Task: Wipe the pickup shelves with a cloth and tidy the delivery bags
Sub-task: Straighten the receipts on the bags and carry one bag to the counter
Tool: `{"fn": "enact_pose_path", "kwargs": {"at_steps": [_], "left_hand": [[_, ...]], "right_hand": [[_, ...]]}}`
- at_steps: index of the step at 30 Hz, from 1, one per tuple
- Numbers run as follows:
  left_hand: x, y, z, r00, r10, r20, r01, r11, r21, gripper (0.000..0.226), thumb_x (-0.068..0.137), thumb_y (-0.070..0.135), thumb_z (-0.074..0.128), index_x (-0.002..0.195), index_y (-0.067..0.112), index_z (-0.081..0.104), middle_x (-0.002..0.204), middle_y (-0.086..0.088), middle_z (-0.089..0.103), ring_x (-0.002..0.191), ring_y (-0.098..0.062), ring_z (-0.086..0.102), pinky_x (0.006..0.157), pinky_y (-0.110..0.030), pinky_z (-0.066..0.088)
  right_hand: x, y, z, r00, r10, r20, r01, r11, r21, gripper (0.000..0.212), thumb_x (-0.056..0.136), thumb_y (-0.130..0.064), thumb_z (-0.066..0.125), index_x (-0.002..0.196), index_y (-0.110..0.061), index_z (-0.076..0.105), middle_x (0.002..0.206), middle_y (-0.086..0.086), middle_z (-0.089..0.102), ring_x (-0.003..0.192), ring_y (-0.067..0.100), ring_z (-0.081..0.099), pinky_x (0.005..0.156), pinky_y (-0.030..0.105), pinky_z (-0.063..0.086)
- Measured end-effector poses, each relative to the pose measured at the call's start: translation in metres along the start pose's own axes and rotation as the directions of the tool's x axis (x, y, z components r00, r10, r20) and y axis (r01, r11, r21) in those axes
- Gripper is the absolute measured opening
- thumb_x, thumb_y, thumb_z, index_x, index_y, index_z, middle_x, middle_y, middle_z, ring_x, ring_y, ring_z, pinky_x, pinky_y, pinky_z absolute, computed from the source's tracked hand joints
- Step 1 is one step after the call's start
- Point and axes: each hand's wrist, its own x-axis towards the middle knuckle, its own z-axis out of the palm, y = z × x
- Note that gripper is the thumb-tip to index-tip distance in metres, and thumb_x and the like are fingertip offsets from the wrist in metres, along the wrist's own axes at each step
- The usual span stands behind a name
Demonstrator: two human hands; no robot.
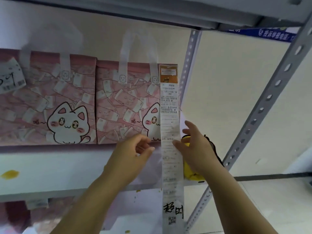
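Note:
Two pink delivery bags with a white cat print stand side by side on the white shelf (50, 166): the left bag (50, 98) and the right bag (128, 102). A long white receipt (170, 115) hangs from the right bag's top right corner and falls past the shelf's front edge. My left hand (135, 152) hovers at the right bag's lower edge, fingers loosely curled and holding nothing. My right hand (195, 146) is just right of the receipt with the yellow cloth (190, 173) held under its palm; its thumb touches the receipt's edge.
A grey perforated upright (256, 115) slants down on the right, with another (187, 65) behind the bags. The upper shelf (152, 12) is close overhead. A label (10, 75) is stuck on the left bag. A yellow smear (10, 173) marks the shelf at left.

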Motion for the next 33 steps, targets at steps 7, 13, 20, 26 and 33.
{"fn": "enact_pose_path", "kwargs": {"at_steps": [7,13,20,26,33], "left_hand": [[-0.006,0.009,0.014,0.995,-0.097,0.024,0.096,0.995,0.041,0.016,0.084,0.032,0.064,0.097,0.037,0.057,0.085,0.019,0.063,0.076,0.011,0.056,0.065,-0.014,0.045],[-0.022,0.018,0.021,0.956,-0.187,0.225,0.233,0.952,-0.2,0.008,0.085,0.032,0.063,0.092,0.029,0.065,0.082,0.009,0.073,0.072,-0.005,0.068,0.058,-0.021,0.052],[-0.052,0.021,0.015,0.93,-0.146,0.336,0.218,0.958,-0.187,0.004,0.079,0.021,0.071,0.081,0.023,0.067,0.075,0.006,0.073,0.067,-0.01,0.068,0.055,-0.017,0.049],[-0.074,0.023,0.011,0.947,-0.112,0.301,0.18,0.961,-0.209,0.005,0.078,0.025,0.072,0.078,0.023,0.067,0.073,0.005,0.071,0.065,-0.009,0.067,0.055,-0.018,0.051],[-0.095,0.029,0.012,0.913,-0.077,0.401,0.199,0.941,-0.273,0.014,0.073,0.035,0.072,0.08,0.024,0.069,0.076,0.005,0.073,0.066,-0.01,0.068,0.057,-0.021,0.051]], "right_hand": [[0.007,-0.001,0.001,0.998,0.036,0.055,-0.05,0.953,0.3,0.047,0.088,-0.012,0.059,0.125,-0.033,0.04,0.092,-0.01,0.066,0.077,0.005,0.067,0.065,0.033,0.059],[-0.005,-0.005,-0.008,0.999,-0.016,0.048,-0.01,0.866,0.499,0.042,0.085,-0.006,0.064,0.107,-0.036,0.047,0.083,-0.006,0.07,0.072,0.008,0.069,0.057,0.022,0.056],[-0.047,-0.003,-0.02,0.998,-0.021,0.063,-0.014,0.863,0.505,0.052,0.084,-0.012,0.068,0.13,-0.021,0.045,0.098,0.0,0.072,0.083,0.016,0.071,0.069,0.038,0.059],[-0.091,0.003,-0.018,0.994,-0.029,0.107,-0.023,0.891,0.453,0.047,0.084,-0.01,0.067,0.127,-0.017,0.052,0.095,0.001,0.074,0.081,0.021,0.072,0.071,0.045,0.059],[-0.119,0.003,-0.02,0.999,0.007,0.054,-0.028,0.912,0.409,0.037,0.08,-0.016,0.071,0.115,-0.016,0.059,0.087,0.001,0.075,0.073,0.024,0.072,0.069,0.05,0.058]]}}
